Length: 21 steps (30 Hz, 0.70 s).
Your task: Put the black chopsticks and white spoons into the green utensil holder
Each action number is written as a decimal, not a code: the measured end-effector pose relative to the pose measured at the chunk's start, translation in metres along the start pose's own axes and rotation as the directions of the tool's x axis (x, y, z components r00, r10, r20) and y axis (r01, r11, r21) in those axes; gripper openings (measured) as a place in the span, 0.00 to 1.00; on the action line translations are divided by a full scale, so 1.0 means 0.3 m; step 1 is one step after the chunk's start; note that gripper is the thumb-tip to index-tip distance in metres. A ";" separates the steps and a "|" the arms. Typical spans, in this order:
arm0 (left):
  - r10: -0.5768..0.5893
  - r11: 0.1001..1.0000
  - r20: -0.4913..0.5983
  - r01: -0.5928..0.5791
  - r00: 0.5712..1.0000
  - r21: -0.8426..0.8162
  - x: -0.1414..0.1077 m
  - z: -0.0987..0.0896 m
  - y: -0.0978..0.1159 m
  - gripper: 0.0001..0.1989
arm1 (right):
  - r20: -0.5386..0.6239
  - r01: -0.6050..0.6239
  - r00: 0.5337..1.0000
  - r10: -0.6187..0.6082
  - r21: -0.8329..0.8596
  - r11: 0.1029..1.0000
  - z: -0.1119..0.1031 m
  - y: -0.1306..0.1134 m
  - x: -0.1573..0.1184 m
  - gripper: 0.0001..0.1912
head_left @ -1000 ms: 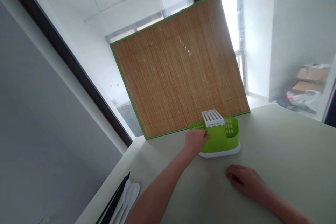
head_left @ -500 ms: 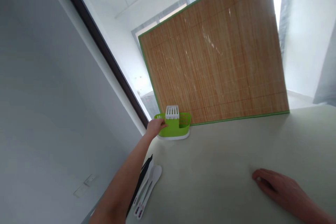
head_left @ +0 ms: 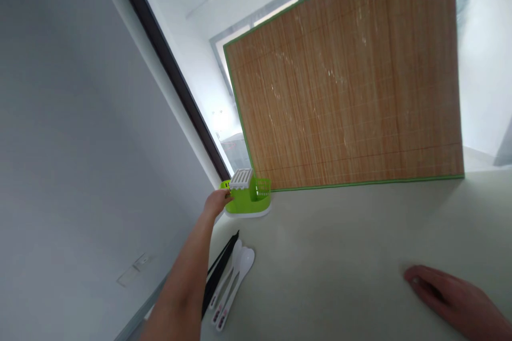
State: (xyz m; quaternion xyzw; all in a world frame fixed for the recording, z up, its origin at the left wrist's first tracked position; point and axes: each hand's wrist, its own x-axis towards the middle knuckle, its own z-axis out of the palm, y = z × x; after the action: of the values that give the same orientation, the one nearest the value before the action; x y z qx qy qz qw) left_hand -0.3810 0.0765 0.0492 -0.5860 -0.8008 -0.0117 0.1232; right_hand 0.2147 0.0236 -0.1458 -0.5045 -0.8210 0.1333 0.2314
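Observation:
My left hand (head_left: 217,202) reaches to the back left corner of the table, its fingers closed on the left end of a bright green plastic caddy (head_left: 244,202). The caddy has a white base and a white slotted top section (head_left: 241,178); part of its left end is hidden by the hand. My right hand (head_left: 444,290) rests on the table at the lower right, fingers curled in with nothing visible in them. Near my left forearm lie several white spoon-shaped utensils (head_left: 240,272) with printed handle ends, beside a long black item (head_left: 220,272) partly covered by the arm.
A bamboo mat (head_left: 344,85) with green edging stands upright against the glass behind the table (head_left: 340,256). A grey wall (head_left: 80,144) with a socket plate (head_left: 134,269) closes off the left side. A dark frame (head_left: 172,69) runs down between wall and glass.
The caddy has shifted left along the mat and turned slightly, with my left hand on it. My right hand stays curled on the table. The view has swung a little.

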 end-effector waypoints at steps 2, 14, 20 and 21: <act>-0.011 1.000 0.000 0.011 1.000 -0.008 0.009 0.022 -0.021 0.09 | 0.013 -0.018 1.000 0.018 -0.001 1.000 0.006 0.008 0.002 0.17; -0.139 0.980 -0.069 0.128 0.988 -0.150 -0.028 0.152 -0.056 0.20 | 0.007 -0.059 0.998 0.059 0.033 0.998 0.045 0.070 0.000 0.15; -0.197 0.959 -0.266 0.129 0.944 -0.253 -0.253 0.152 0.104 0.22 | -0.029 -0.039 0.999 0.040 0.054 0.998 0.071 0.100 0.004 0.13; -0.174 0.960 -0.282 0.098 0.943 -0.264 -0.325 0.158 0.163 0.21 | -0.036 -0.031 0.999 0.034 0.055 0.998 0.076 0.103 0.004 0.13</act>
State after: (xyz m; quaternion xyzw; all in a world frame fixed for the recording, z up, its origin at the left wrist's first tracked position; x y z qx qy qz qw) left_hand -0.3161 0.0083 -0.0236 -0.5308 -0.8036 -0.2091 0.1696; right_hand 0.2262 0.0391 -0.1789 -0.5137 -0.8043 0.1501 0.2582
